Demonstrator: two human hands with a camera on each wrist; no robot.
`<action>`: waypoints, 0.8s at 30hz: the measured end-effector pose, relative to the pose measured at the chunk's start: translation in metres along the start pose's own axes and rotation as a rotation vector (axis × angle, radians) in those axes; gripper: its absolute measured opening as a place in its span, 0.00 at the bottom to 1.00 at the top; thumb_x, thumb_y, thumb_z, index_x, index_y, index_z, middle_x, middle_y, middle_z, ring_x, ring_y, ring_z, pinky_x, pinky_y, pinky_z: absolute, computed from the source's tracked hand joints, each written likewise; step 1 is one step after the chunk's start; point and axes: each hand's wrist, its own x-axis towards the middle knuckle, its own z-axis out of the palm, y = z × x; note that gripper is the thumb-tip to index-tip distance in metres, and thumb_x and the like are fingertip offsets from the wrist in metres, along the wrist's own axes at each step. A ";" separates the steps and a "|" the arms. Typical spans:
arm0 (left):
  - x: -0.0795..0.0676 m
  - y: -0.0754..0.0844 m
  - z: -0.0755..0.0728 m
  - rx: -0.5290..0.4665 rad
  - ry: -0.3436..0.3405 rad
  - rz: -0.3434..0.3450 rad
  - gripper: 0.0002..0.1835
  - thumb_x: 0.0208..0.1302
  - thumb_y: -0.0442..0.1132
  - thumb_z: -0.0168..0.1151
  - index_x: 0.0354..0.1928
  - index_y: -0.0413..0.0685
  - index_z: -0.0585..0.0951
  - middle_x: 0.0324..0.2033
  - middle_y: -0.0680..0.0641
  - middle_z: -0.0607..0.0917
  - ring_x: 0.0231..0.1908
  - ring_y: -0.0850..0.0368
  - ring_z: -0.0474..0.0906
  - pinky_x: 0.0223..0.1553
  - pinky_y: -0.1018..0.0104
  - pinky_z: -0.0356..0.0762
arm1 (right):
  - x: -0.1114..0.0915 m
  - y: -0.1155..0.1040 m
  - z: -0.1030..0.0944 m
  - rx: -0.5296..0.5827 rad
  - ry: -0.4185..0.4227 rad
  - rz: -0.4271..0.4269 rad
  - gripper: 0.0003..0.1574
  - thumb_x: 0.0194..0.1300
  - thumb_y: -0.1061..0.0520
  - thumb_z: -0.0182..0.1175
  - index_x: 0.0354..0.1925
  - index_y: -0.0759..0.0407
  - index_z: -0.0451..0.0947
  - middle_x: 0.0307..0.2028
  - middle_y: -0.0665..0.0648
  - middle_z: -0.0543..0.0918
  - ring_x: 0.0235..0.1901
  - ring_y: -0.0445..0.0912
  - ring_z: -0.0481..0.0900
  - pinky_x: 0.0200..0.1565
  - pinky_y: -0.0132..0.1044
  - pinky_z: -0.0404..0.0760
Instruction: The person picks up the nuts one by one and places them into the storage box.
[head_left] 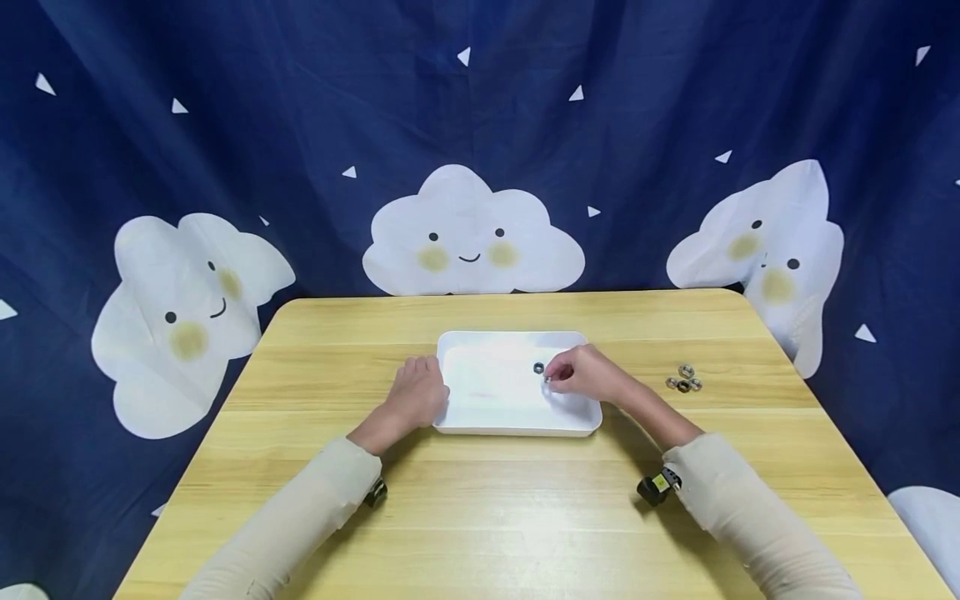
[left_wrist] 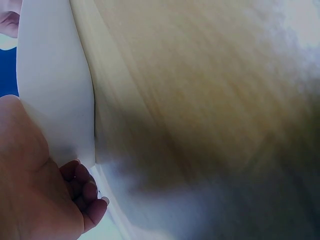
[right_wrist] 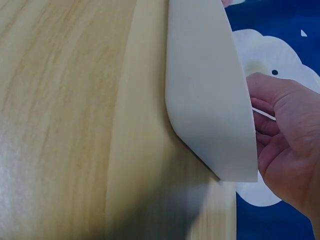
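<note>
A shallow white tray (head_left: 487,400) sits on the wooden table. My left hand (head_left: 417,390) grips its left edge; in the left wrist view the curled fingers (left_wrist: 90,192) lie against the tray's end wall. Over the right part of the tray, my right hand (head_left: 583,372) pinches a small metal nut (head_left: 547,380) between thumb and fingertips. Another nut (head_left: 538,367) lies on the tray floor just left of those fingertips. In the right wrist view the tray wall (right_wrist: 212,100) hides the fingertips and the nut.
Several more metal nuts (head_left: 684,385) lie in a group on the table (head_left: 480,517), right of the tray. A dark blue curtain (head_left: 315,100) with white clouds hangs behind the table. A dark wrist camera (head_left: 654,490) hangs below the right sleeve.
</note>
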 end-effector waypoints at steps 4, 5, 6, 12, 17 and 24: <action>-0.001 0.000 -0.001 0.007 0.005 0.007 0.17 0.74 0.45 0.49 0.51 0.35 0.68 0.41 0.42 0.69 0.45 0.45 0.62 0.48 0.57 0.63 | 0.001 -0.001 0.003 -0.023 -0.011 -0.016 0.05 0.61 0.62 0.72 0.38 0.60 0.89 0.32 0.52 0.90 0.31 0.36 0.80 0.38 0.27 0.81; -0.002 0.000 -0.002 0.009 0.007 0.008 0.17 0.74 0.45 0.50 0.51 0.35 0.68 0.41 0.42 0.69 0.45 0.44 0.62 0.48 0.57 0.63 | 0.002 -0.001 0.004 -0.031 -0.012 -0.023 0.05 0.61 0.62 0.72 0.37 0.60 0.89 0.32 0.52 0.90 0.31 0.36 0.80 0.38 0.27 0.80; -0.002 0.000 -0.002 0.011 0.008 0.009 0.17 0.74 0.45 0.50 0.50 0.35 0.68 0.41 0.42 0.69 0.45 0.44 0.62 0.48 0.57 0.63 | 0.002 -0.001 0.005 -0.039 -0.015 -0.030 0.05 0.61 0.62 0.72 0.37 0.60 0.89 0.32 0.52 0.90 0.31 0.36 0.80 0.38 0.28 0.81; -0.003 -0.001 -0.002 -0.001 0.008 0.008 0.16 0.75 0.45 0.50 0.49 0.37 0.67 0.41 0.42 0.69 0.45 0.45 0.62 0.48 0.57 0.62 | 0.001 -0.001 0.008 -0.102 -0.031 -0.068 0.04 0.61 0.62 0.71 0.37 0.59 0.89 0.32 0.51 0.90 0.32 0.34 0.80 0.38 0.28 0.81; -0.003 -0.001 -0.001 -0.006 0.005 0.001 0.15 0.74 0.44 0.50 0.50 0.38 0.67 0.40 0.43 0.69 0.46 0.45 0.62 0.49 0.57 0.62 | 0.000 -0.002 0.011 -0.144 -0.035 -0.078 0.04 0.61 0.63 0.70 0.36 0.59 0.89 0.32 0.51 0.90 0.32 0.34 0.81 0.38 0.28 0.82; -0.003 -0.001 0.001 -0.005 0.015 0.022 0.16 0.74 0.45 0.50 0.49 0.37 0.67 0.40 0.43 0.69 0.45 0.45 0.63 0.48 0.57 0.63 | 0.001 -0.004 0.012 -0.202 -0.044 -0.062 0.03 0.60 0.62 0.71 0.35 0.58 0.89 0.32 0.50 0.89 0.32 0.34 0.80 0.39 0.28 0.81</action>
